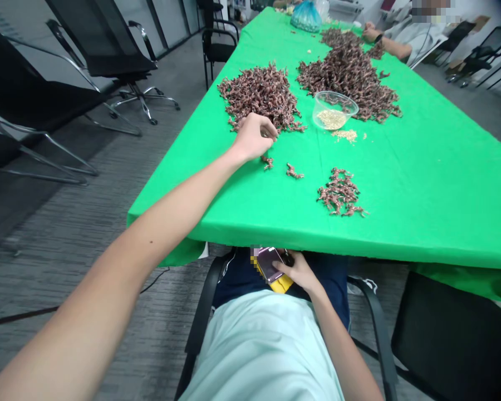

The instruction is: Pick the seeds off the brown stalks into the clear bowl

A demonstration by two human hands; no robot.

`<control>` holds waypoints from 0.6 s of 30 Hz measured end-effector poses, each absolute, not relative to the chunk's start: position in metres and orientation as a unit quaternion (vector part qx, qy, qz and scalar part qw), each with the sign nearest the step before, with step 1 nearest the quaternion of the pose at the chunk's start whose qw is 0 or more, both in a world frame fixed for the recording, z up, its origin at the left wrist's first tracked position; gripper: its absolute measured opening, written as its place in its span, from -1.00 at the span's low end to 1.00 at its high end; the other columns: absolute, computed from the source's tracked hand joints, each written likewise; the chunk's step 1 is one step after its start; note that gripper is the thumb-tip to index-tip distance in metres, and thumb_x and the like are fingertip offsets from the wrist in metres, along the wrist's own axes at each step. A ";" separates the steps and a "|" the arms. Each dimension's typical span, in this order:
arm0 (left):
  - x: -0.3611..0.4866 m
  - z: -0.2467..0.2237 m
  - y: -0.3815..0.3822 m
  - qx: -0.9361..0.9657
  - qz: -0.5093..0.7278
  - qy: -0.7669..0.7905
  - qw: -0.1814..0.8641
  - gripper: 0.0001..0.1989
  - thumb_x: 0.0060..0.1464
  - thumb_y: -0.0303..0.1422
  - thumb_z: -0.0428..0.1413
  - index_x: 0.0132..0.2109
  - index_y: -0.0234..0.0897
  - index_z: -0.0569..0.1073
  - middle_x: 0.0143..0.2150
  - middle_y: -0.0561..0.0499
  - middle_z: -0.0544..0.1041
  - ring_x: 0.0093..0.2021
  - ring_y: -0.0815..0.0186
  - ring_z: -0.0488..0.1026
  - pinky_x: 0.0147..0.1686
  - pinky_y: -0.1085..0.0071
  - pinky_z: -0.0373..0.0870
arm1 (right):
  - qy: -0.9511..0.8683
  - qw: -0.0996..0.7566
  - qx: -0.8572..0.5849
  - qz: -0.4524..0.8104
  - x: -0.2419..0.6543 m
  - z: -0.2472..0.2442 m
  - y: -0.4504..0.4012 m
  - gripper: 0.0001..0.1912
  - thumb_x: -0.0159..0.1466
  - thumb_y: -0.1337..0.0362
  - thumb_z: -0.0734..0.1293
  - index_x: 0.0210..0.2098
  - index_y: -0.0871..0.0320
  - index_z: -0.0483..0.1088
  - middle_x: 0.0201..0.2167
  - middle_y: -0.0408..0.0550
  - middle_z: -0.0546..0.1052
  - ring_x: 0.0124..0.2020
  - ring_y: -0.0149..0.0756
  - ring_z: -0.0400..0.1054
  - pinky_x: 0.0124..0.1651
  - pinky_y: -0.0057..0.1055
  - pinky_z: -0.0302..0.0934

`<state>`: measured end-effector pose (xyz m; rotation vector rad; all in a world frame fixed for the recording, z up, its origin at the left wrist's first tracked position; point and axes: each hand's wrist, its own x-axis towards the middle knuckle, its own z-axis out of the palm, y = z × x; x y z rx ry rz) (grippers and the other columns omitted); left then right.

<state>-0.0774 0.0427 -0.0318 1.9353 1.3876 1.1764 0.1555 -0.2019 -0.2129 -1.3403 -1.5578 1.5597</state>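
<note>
My left hand reaches over the green table at the near edge of a pile of small brown figures. Its fingers are curled together, and what they hold, if anything, is hidden. Two single figures, one just below the hand and one to its right, lie on the cloth. Farther right is a small cluster of figures. Down on my lap, below the table edge, my right hand is closed on a dark purple phone, with something yellow under it.
A clear bowl with pale grains stands beside a larger brown pile; some grains lie spilled. At the far end are a blue bag and a person's arm. Chairs stand at the left.
</note>
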 end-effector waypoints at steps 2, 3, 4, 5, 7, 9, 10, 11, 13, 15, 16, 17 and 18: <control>-0.077 -0.030 0.042 0.707 0.431 0.506 0.240 -0.77 -0.19 -0.53 0.14 -0.31 -0.27 0.58 -0.31 -0.08 0.62 -0.21 0.19 0.53 -0.06 0.21 0.42 | -0.625 0.256 -0.522 0.521 0.148 -0.209 -0.203 -0.55 0.10 0.01 0.45 -0.13 0.17 0.47 -0.15 0.04 0.59 -0.14 -0.08 0.48 -0.06 -0.24 0.32; -0.077 -0.029 0.041 0.707 0.432 0.506 0.239 -0.77 -0.20 -0.55 0.14 -0.32 -0.28 0.58 -0.32 -0.08 0.62 -0.23 0.19 0.54 -0.07 0.21 0.43 | -0.645 0.240 -0.538 0.487 0.144 -0.207 -0.205 -0.49 0.07 -0.04 0.46 -0.11 0.16 0.46 -0.14 0.06 0.58 -0.13 -0.07 0.47 -0.06 -0.24 0.32; -0.076 -0.028 0.040 0.707 0.434 0.506 0.237 -0.77 -0.21 -0.56 0.14 -0.33 -0.30 0.57 -0.33 -0.09 0.61 -0.24 0.19 0.54 -0.09 0.21 0.44 | -0.662 0.220 -0.556 0.451 0.140 -0.205 -0.206 -0.41 0.03 -0.08 0.48 -0.08 0.16 0.44 -0.12 0.08 0.57 -0.11 -0.04 0.47 -0.05 -0.22 0.31; -0.076 -0.027 0.039 0.707 0.435 0.506 0.235 -0.77 -0.21 -0.57 0.13 -0.33 -0.31 0.57 -0.34 -0.10 0.61 -0.25 0.19 0.54 -0.10 0.21 0.44 | -0.678 0.197 -0.575 0.412 0.136 -0.204 -0.207 -0.32 -0.02 -0.14 0.49 -0.04 0.16 0.43 -0.10 0.11 0.56 -0.08 0.01 0.46 -0.04 -0.20 0.29; -0.075 -0.026 0.037 0.707 0.434 0.507 0.235 -0.77 -0.22 -0.58 0.12 -0.33 -0.33 0.57 -0.34 -0.11 0.60 -0.25 0.18 0.53 -0.11 0.21 0.44 | -0.707 0.144 -0.606 0.335 0.128 -0.200 -0.210 -0.14 -0.11 -0.23 0.49 0.03 0.18 0.38 -0.05 0.18 0.53 -0.03 0.10 0.42 -0.02 -0.15 0.26; -0.075 -0.026 0.036 0.707 0.430 0.509 0.239 -0.76 -0.20 -0.58 0.12 -0.32 -0.31 0.58 -0.33 -0.10 0.61 -0.22 0.17 0.53 -0.09 0.21 0.43 | -0.727 0.098 -0.620 0.280 0.121 -0.198 -0.212 -0.08 -0.13 -0.27 0.48 0.05 0.20 0.36 -0.03 0.24 0.51 0.00 0.16 0.40 0.00 -0.12 0.24; -0.075 -0.026 0.037 0.706 0.428 0.510 0.240 -0.76 -0.19 -0.57 0.12 -0.32 -0.30 0.58 -0.32 -0.09 0.61 -0.21 0.17 0.53 -0.08 0.21 0.43 | -0.732 0.080 -0.624 0.261 0.118 -0.197 -0.212 -0.09 -0.12 -0.26 0.48 0.04 0.21 0.36 -0.03 0.25 0.50 0.00 0.17 0.39 0.00 -0.11 0.23; -0.075 -0.027 0.037 0.707 0.426 0.511 0.240 -0.76 -0.19 -0.57 0.12 -0.31 -0.29 0.58 -0.32 -0.09 0.61 -0.19 0.17 0.53 -0.07 0.21 0.42 | -0.737 0.066 -0.626 0.249 0.116 -0.197 -0.213 -0.13 -0.10 -0.24 0.48 0.03 0.22 0.36 -0.04 0.26 0.50 0.00 0.16 0.39 0.00 -0.12 0.22; -0.075 -0.027 0.038 0.710 0.422 0.512 0.237 -0.76 -0.18 -0.57 0.12 -0.31 -0.28 0.58 -0.32 -0.08 0.61 -0.18 0.17 0.53 -0.07 0.22 0.42 | -0.742 0.052 -0.625 0.237 0.114 -0.196 -0.213 -0.22 -0.05 -0.14 0.48 0.02 0.21 0.36 -0.06 0.24 0.51 -0.01 0.13 0.40 0.00 -0.16 0.21; -0.075 -0.027 0.039 0.713 0.418 0.513 0.232 -0.77 -0.18 -0.56 0.13 -0.31 -0.28 0.58 -0.32 -0.07 0.61 -0.19 0.17 0.53 -0.07 0.22 0.43 | -0.749 0.057 -0.617 0.234 0.113 -0.196 -0.213 -0.27 -0.03 -0.06 0.49 0.04 0.19 0.35 -0.05 0.20 0.51 0.00 0.09 0.39 0.01 -0.20 0.20; -0.075 -0.027 0.039 0.713 0.417 0.514 0.230 -0.78 -0.18 -0.56 0.13 -0.32 -0.28 0.58 -0.32 -0.07 0.61 -0.19 0.18 0.53 -0.08 0.23 0.43 | -0.752 0.063 -0.613 0.235 0.113 -0.197 -0.214 -0.27 -0.02 -0.04 0.49 0.05 0.18 0.34 -0.04 0.18 0.51 0.01 0.07 0.39 0.02 -0.22 0.19; -0.075 -0.027 0.039 0.714 0.415 0.515 0.228 -0.78 -0.18 -0.56 0.13 -0.32 -0.29 0.57 -0.32 -0.07 0.61 -0.20 0.18 0.53 -0.08 0.24 0.44 | -0.753 0.067 -0.610 0.237 0.113 -0.198 -0.214 -0.28 -0.01 -0.04 0.48 0.06 0.16 0.33 -0.03 0.16 0.50 0.01 0.05 0.38 0.02 -0.23 0.19; -0.075 -0.027 0.039 0.714 0.415 0.516 0.226 -0.79 -0.18 -0.56 0.13 -0.33 -0.29 0.57 -0.32 -0.07 0.61 -0.22 0.19 0.53 -0.09 0.25 0.44 | -0.752 0.069 -0.610 0.240 0.114 -0.198 -0.214 -0.27 0.00 -0.05 0.47 0.07 0.16 0.32 -0.03 0.15 0.50 0.01 0.04 0.38 0.01 -0.24 0.19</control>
